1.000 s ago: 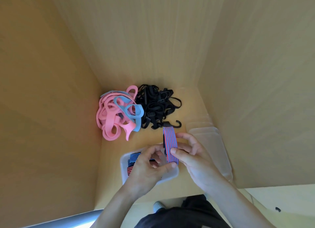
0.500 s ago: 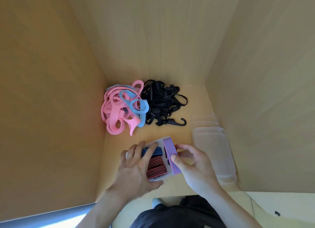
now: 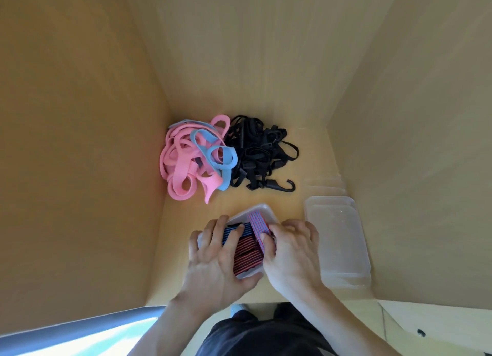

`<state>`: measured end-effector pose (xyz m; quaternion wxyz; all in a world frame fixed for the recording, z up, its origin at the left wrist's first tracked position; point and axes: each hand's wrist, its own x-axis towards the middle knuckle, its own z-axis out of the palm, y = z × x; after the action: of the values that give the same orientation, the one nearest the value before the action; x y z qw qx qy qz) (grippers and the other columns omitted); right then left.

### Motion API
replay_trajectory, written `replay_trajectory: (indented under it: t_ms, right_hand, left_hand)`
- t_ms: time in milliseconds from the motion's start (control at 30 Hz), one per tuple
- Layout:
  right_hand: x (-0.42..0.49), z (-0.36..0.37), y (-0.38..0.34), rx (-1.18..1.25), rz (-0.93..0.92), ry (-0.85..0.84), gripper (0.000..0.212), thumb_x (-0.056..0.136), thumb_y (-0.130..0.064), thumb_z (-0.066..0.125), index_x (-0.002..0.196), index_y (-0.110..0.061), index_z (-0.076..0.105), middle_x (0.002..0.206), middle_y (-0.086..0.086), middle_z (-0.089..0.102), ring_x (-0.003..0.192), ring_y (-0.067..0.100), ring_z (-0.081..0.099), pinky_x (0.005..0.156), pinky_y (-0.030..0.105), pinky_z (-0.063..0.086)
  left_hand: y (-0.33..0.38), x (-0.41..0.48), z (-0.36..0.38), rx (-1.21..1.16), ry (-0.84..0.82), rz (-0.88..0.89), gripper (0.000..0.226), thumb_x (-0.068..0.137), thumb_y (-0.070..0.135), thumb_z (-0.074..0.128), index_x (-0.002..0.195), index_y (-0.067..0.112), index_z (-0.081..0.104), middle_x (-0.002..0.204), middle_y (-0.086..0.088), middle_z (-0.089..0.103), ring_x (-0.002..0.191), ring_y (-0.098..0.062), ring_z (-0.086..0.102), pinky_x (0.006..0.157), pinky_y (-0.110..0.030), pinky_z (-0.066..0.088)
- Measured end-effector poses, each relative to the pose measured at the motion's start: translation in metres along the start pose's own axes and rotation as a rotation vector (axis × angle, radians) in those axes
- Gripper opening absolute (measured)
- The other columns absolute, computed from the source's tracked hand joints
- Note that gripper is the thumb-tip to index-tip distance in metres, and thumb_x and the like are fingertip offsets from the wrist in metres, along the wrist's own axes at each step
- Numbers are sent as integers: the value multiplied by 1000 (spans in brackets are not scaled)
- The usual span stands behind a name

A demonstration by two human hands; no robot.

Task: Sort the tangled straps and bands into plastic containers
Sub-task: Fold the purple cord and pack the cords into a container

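The striped strap (image 3: 257,226), red and blue, is folded into a flat bundle and stands on edge at the right side of the box (image 3: 262,209). The box is clear plastic and sits on the shelf (image 3: 311,156) directly in front of me.

Right hand (image 3: 291,251): grasping the striped strap. My thumb lies on the bundle's near left face and my curled fingers are behind it on the right, so the strap is pinched between them. The back of the hand faces up. The forearm comes in from the lower right.

Left hand (image 3: 215,259): released, gripping nothing. The fingers are spread and nearly straight, laid flat over the box's left half. The fingertips rest on the blue strap (image 3: 246,229), a blue-and-black one lying at the far end of the box. The thumb lies along the box's near rim. The forearm comes in from the lower left.

A red strap (image 3: 247,254), red and black, fills the near part of the box between my two hands, just beside the striped strap.

Beyond the box, well apart from it, lies the unsorted heap. The pink bands (image 3: 178,169) are on the left, with a light blue band (image 3: 222,156) looped over them. The black straps (image 3: 255,153) touch them on the right, and one black hook (image 3: 288,186) sticks out at the near right edge.

Spare boxes (image 3: 338,238), clear and stacked, sit just right of my right hand against the right wall.
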<state>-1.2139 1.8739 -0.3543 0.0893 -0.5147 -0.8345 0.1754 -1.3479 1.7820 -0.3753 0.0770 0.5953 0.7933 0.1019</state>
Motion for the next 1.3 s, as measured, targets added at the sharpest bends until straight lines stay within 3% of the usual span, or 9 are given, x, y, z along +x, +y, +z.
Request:
replay_trajectory:
  t_ms: [67,167,333,433,567,733,833,1067,1300]
  right_hand:
    - [0,1,0,-46,-10,38,16,90,-36,64,85,-23,72,73,-4,65,99,21,58,104,42,32]
    - [1,2,-1,-84,-28,70,21,86,-36,70,102,-23,73,81,-3,69,104,22,59,107,45,26]
    - [0,-3,-2,-140,-171,90,14,87,-29,69,99,-21,67,95,-3,64,99,26,61,108,53,39]
    - [-1,-9,5,-92,-220,-52,25,90,-29,63,114,-22,67,126,-1,59,118,24,56,112,48,38]
    - [9,-27,28,207,-186,-309,53,95,-28,66,144,-38,49,159,-18,25,147,6,26,121,29,21]
    - [26,-28,33,105,-266,-443,66,95,-28,67,146,-48,29,158,-23,14,128,20,49,110,33,40]
    - [29,-22,38,21,-307,-449,75,97,-26,64,150,-53,19,160,-22,6,124,22,51,108,32,39]
    - [42,-17,43,47,-314,-444,67,92,-35,71,147,-51,37,158,-26,20,134,8,43,113,33,35]
    - [30,-13,29,-70,-261,-368,72,91,-31,71,151,-46,35,162,-18,21,142,12,34,117,38,27]
  left_hand:
    - [0,-1,2,3,4,7,83,70,78,60,123,14,66,139,-16,55,121,-36,56,97,-54,42]
    - [0,1,2,5,0,12,83,73,80,56,123,14,64,139,-16,54,122,-36,55,97,-54,41]
    - [1,1,1,-11,4,6,82,74,79,55,122,14,64,139,-15,54,122,-35,54,98,-53,41]
    - [1,1,1,-29,8,-2,81,70,77,59,122,15,63,140,-13,54,123,-34,54,99,-52,41]
    - [-2,3,0,-20,-11,-2,84,63,75,64,125,17,63,141,-11,53,124,-34,53,99,-51,41]
    - [-4,4,-1,-26,-37,-1,86,61,74,65,126,18,61,142,-9,52,124,-31,52,101,-51,39]
    - [-5,5,-2,-55,-45,4,86,61,75,66,126,19,61,144,-7,52,127,-29,51,103,-49,37]
    - [-7,3,-2,-70,-50,2,83,61,76,64,119,16,61,144,-7,52,128,-28,50,105,-46,33]
    - [-7,1,2,-53,-43,6,83,61,79,63,113,14,59,143,-10,53,126,-31,50,103,-43,28]
